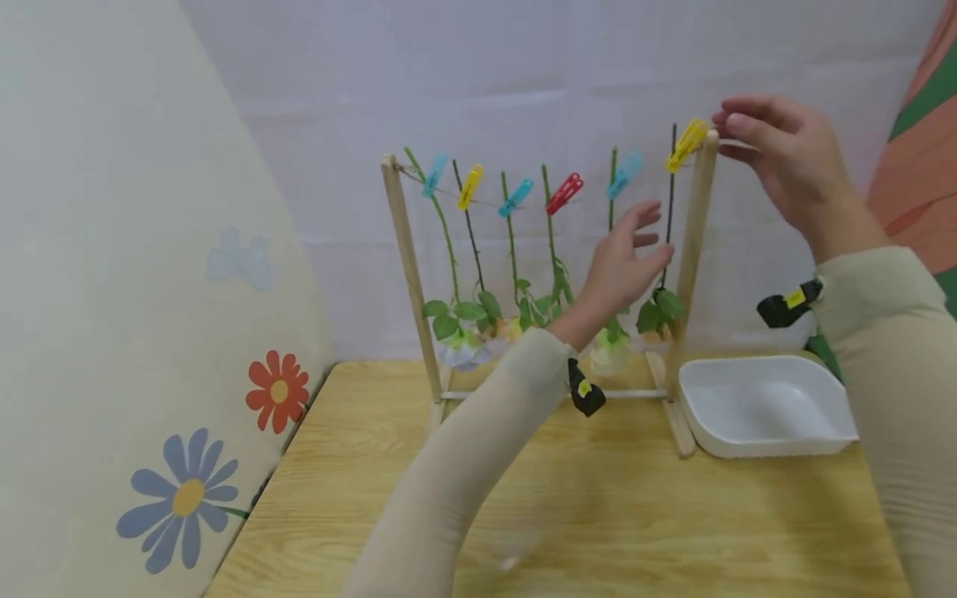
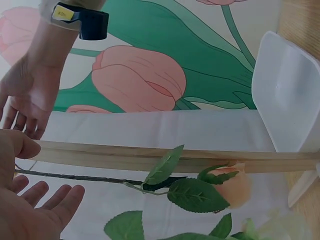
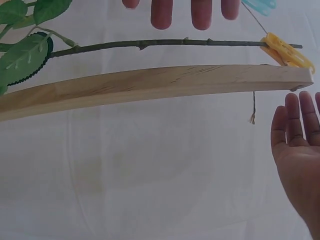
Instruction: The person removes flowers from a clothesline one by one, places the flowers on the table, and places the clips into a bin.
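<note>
Several artificial roses hang head-down from a string across a wooden frame (image 1: 695, 249), each stem held by a coloured clothespin. My left hand (image 1: 624, 262) is raised among the stems near the right post, fingers spread loosely, holding nothing. Close beside it hangs the rightmost rose (image 2: 232, 185), peach with a dark stem, under a yellow clothespin (image 1: 686, 145). My right hand (image 1: 796, 162) is just right of the post's top, its fingers relaxed; in the right wrist view the same hand (image 3: 300, 150) appears apart from the post, with nothing in it.
A white plastic basin (image 1: 766, 407) stands on the wooden table (image 1: 598, 515), right of the frame's foot. Behind is a white cloth (image 1: 508, 66). Blue clothespins (image 1: 516, 198) and a red clothespin (image 1: 564, 193) are on the string. A loose string end (image 3: 253, 107) dangles by the post.
</note>
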`<state>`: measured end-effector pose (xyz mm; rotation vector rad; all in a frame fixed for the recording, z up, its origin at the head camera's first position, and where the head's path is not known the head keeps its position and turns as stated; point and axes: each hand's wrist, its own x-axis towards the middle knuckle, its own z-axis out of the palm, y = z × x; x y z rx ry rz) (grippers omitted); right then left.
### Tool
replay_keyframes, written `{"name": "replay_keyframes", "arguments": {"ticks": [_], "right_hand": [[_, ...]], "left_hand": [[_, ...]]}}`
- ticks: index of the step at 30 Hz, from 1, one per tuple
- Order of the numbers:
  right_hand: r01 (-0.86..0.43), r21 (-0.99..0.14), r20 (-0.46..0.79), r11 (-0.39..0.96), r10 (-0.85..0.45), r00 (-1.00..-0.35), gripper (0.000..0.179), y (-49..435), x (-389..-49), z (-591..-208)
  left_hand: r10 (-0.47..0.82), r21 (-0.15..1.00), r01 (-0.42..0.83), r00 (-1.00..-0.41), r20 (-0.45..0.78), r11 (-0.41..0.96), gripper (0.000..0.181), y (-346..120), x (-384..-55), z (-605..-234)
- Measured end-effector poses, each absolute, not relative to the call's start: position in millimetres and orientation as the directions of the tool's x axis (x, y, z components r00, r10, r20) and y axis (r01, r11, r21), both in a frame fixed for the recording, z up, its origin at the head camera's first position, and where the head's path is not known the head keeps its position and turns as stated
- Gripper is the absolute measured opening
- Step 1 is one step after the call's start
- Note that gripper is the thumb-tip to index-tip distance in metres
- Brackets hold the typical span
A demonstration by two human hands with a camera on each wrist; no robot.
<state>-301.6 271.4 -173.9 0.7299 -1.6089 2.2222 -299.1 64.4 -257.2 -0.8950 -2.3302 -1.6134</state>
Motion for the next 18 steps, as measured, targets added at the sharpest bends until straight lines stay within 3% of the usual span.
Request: {"name": "replay_keyframes", "arguments": {"ticks": [9,18], "right_hand": [[-0.539,-0.769,0.588,-0.343,-0.051,-0.807,0.020,262.5,-305.7,-170.0],[-0.541,-0.793,0.580,-0.281,-0.072,-0.812,0.019,257.5,-306.0,-171.4]], "left_hand": [[0.318,0.827,0.525,-0.833,0.452,0.200,0.049,76.6,-306.0,-264.2],[0.293,0.837,0.522,-0.836,0.464,0.165,0.051,83.4,-307.6,-268.9]]}}
